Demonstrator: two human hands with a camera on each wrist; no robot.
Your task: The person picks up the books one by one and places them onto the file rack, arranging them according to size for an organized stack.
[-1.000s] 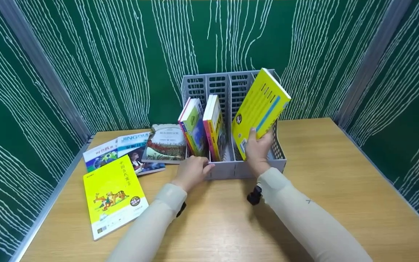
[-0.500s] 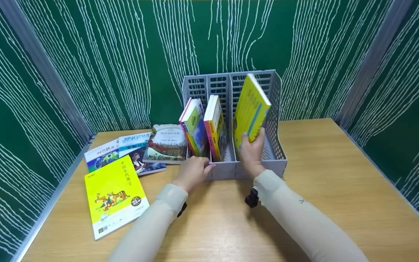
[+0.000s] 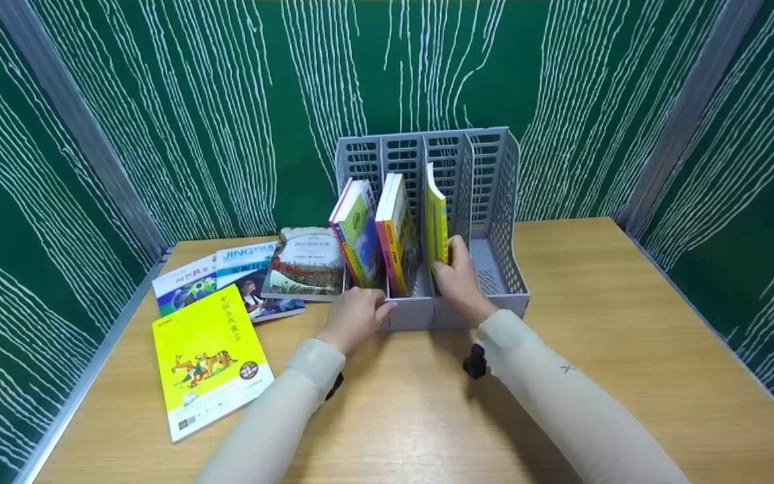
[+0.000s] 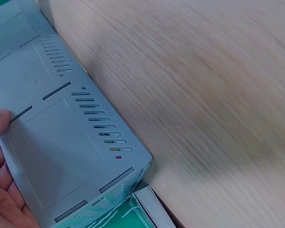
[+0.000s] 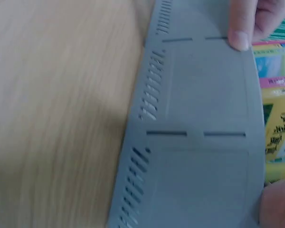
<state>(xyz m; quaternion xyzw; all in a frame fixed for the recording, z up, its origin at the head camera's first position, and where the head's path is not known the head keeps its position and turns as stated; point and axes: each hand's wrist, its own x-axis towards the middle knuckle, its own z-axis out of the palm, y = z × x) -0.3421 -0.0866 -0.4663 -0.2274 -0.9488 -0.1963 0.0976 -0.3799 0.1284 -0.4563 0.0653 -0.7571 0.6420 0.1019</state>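
Observation:
A grey file rack with upright compartments stands against the back wall. My left hand grips its front lip at the left, the thumb on the front panel in the left wrist view. My right hand holds a yellow book upright in the third compartment, close to the divider on its left. Only the book's spine and page edge show in the head view. Books with a green cover fill part of the first compartment, and books with yellow and pink spines stand in the second.
Left of the rack lie a yellow book with a tiger picture, a blue-and-white book, a purple-and-white book and a grey-covered book. Green walls with white streaks enclose the wooden table.
My right hand has moved the yellow book left and lower into the third compartment, turning it from showing its back cover to spine-on. My left hand stays on the rack's lip.

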